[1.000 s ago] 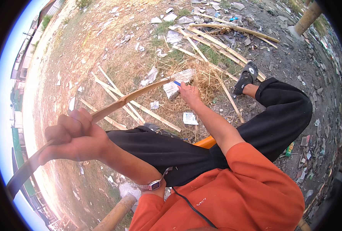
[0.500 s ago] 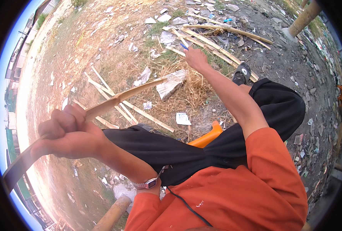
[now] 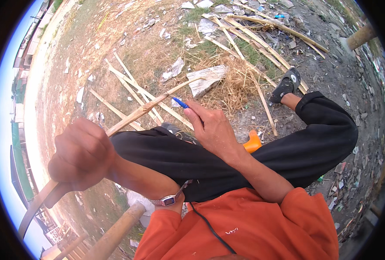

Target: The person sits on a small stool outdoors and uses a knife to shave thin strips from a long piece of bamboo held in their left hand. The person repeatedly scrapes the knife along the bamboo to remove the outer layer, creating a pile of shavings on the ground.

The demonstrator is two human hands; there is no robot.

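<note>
My left hand (image 3: 82, 154) is closed around a long bamboo strip (image 3: 142, 109). The strip slants from the lower left up over my left leg, and its far part narrows near a whitish slab (image 3: 207, 80). My right hand (image 3: 214, 130) is closed on a blue-handled tool (image 3: 180, 102), just right of the strip. Only the tool's blue end shows, and my fingers hide the rest. I cannot tell whether the tool touches the strip.
Several split bamboo strips (image 3: 261, 47) lie at the far right, and others (image 3: 136, 89) cross on the ground at left. An orange curved object (image 3: 253, 142) shows between my legs. Round poles stand at lower left (image 3: 116, 229) and upper right (image 3: 361, 37). Litter and dry straw surround them.
My right hand has come back from the far strips toward my body, beside the held strip. My left fist has rolled over, and the strip now shows a narrower side.
</note>
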